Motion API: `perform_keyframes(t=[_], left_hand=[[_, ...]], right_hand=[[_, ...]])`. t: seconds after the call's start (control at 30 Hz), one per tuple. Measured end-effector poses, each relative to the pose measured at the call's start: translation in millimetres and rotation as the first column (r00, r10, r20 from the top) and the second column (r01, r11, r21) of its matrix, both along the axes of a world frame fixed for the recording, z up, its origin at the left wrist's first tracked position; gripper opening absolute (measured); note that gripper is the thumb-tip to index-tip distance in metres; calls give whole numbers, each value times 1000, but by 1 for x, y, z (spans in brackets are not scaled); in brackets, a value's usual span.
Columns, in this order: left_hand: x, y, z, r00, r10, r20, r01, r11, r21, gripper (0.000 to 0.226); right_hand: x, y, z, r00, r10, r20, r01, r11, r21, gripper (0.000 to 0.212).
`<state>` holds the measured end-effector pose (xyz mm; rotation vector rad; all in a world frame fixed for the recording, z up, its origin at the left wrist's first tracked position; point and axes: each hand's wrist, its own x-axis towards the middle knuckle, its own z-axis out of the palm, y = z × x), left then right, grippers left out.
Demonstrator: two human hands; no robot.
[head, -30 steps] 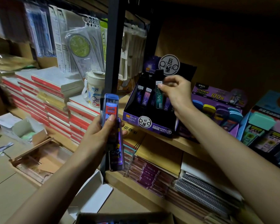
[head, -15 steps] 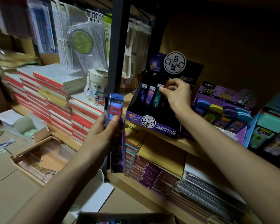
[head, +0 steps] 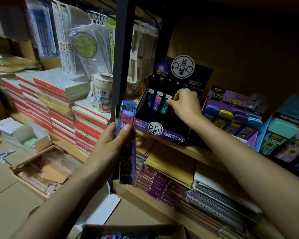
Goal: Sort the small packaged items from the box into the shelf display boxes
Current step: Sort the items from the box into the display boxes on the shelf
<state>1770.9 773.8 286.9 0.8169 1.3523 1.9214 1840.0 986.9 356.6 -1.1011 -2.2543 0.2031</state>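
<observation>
L hand (head: 110,144) grips a bundle of slim packs (head: 126,114) upright, thumb across the front, fingers wrapped round the back. Top one is blue w/ a red label. Bundle hangs in the air in front of the black shelf post (head: 123,57), just left of the display box (head: 169,135).

R hand (head: 186,104) is inside that box, which has a purple front & black interior and sits on the wooden shelf (head: 185,150). R fingers are curled, thumb & forefinger tips pinching the top right edge of a teal pack (head: 164,108) standing in the back row. To its left, close beside it: a purple pack (head: 157,103), then a dark blue pack (head: 150,100), all 3 upright, leaning back a bit. Rest of the interior is too dark to read.

Carton (head: 145,227) is at the bottom edge, open, w/ a few blue & red packs showing inside.

Right of the display box is a second purple box (head: 231,100) w/ rows of blue, yellow & purple cases. Left of the post, a white mug (head: 102,94) marked 2026 sits on stacked red-edged notebooks (head: 59,104).
</observation>
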Motion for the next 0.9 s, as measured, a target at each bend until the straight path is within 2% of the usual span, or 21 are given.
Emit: perform_keyframes(t=[0.07, 0.1, 0.13, 0.2, 0.23, 0.27, 0.37, 0.47, 0.53, 0.7, 0.8, 0.9], left_hand=[[3, -1, 2, 1000, -17, -16, 17, 1000, -8, 41], [5, -1, 2, 999, -29, -27, 29, 1000, -12, 43], [7, -1, 3, 998, -44, -35, 43, 999, -15, 43], [13, 0, 5, 996, -71, -47, 70, 997, -18, 42], [16, 1, 5, 995, -85, -48, 84, 996, -23, 41], [19, 2, 6, 993, -105, -50, 103, 994, -30, 41], [30, 5, 6, 986, -155, -63, 154, 988, -35, 36], [37, 9, 5, 985, -162, -65, 160, 987, -33, 37], [39, 13, 5, 983, -172, -57, 170, 985, -33, 38], [46, 27, 4, 977, -212, -38, 210, 977, -47, 24], [53, 35, 3, 979, -199, -49, 197, 979, -44, 21], [59, 41, 5, 980, -195, -49, 194, 980, -36, 20]], right_hand=[[14, -11, 3, 998, 66, 24, -66, 998, 3, 19], [21, -20, 3, 988, 153, -33, -155, 985, -70, 16], [28, -32, 3, 958, 246, -147, -273, 939, -210, 15], [40, -58, -1, 853, 309, -421, -502, 708, -497, 16], [44, -69, -4, 819, 302, -488, -559, 611, -561, 17], [47, -78, -7, 803, 303, -512, -585, 561, -586, 17], [52, -93, -13, 782, 298, -548, -614, 521, -593, 16], [57, -91, -10, 767, 222, -602, -618, 507, -601, 10], [63, -83, -5, 748, 143, -648, -616, 513, -597, 3], [103, -51, 7, 676, 19, -736, -585, 622, -521, 5], [134, -29, 17, 655, 36, -755, -496, 774, -394, 12], [153, -13, 28, 692, 90, -716, -384, 886, -260, 18]])
